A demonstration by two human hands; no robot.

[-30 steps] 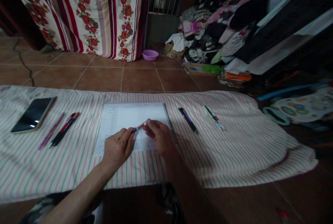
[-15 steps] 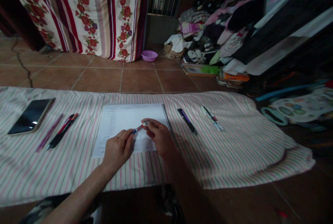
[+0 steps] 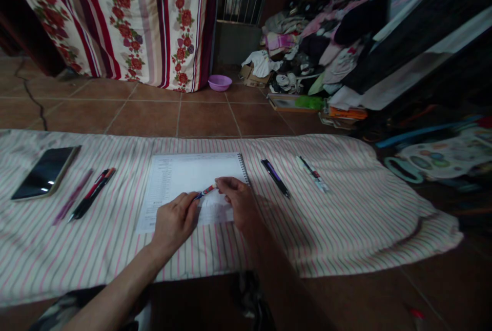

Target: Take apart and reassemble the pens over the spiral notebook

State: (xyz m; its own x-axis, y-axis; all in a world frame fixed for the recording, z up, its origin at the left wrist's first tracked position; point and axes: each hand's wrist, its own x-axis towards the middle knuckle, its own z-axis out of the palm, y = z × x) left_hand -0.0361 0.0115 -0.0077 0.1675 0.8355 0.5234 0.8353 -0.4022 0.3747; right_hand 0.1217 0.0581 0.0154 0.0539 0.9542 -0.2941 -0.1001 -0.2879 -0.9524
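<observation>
Above a spiral notebook (image 3: pixel 192 169) I hold a slim pen (image 3: pixel 206 191) with blue, red and white parts, slanting up to the right. My left hand (image 3: pixel 175 218) is closed around its blue lower end. At the pale upper end, the thumb and fingertips of my right hand (image 3: pixel 236 198) are pinched together. Whether a small part sits inside that pinch is hidden by the fingers. The notebook lies open at a mostly white page, with printed lines along its left side and the spiral binding on the right.
A striped cloth (image 3: pixel 346 218) covers the low surface. Left lie a phone (image 3: pixel 46 172), a purple pen (image 3: pixel 73 197) and dark and red pens (image 3: pixel 92 193). Right lie a black-purple pen (image 3: pixel 275 178) and a white-black pen (image 3: pixel 313 173). Beyond are a purple basin (image 3: pixel 220 83) and piled clothes (image 3: pixel 307 44).
My right hand has shifted slightly right along the pen, and more of the pen's red and white upper part shows. My left hand keeps its hold in the same place.
</observation>
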